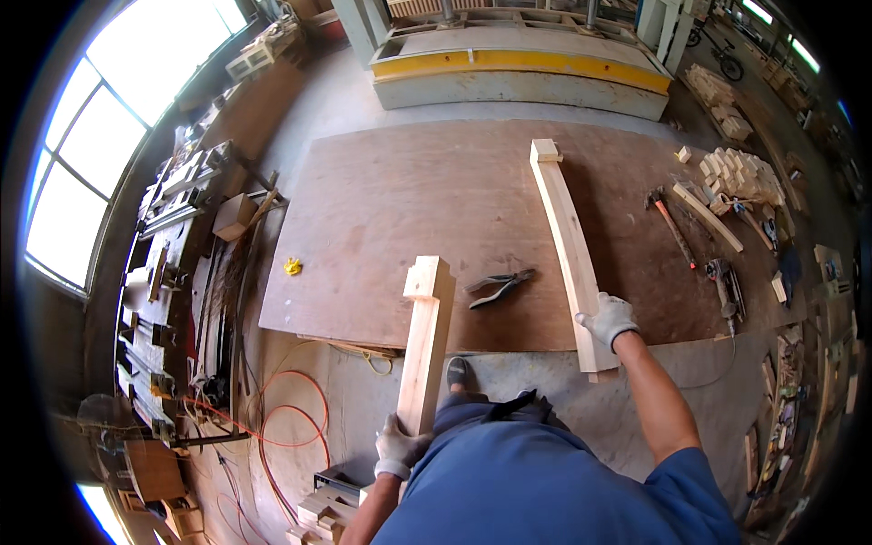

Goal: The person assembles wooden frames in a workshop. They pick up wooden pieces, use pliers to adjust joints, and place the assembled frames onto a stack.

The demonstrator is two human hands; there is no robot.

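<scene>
My gloved left hand (400, 447) is closed around the lower end of a pale wooden post (424, 354). That post is held tilted beside my body, its blocky head near the table's front edge. A second wooden post (565, 236) lies lengthwise across the right half of the brown table (391, 200), its near end jutting past the front edge. My gloved right hand (610, 320) grips it close to that near end, thumb across the top; its fingers are partly hidden. Between the posts lies a pair of pliers (500, 286) with dark handles.
Right of the posts lie a hammer (670, 227), a corded power tool (724, 289) and stacked wooden blocks (740, 174). A small yellow object (292, 266) sits at the left. Beyond stands a yellow-edged machine (518, 65). An orange hose (295, 374) loops on the floor beside a loaded rack (163, 282).
</scene>
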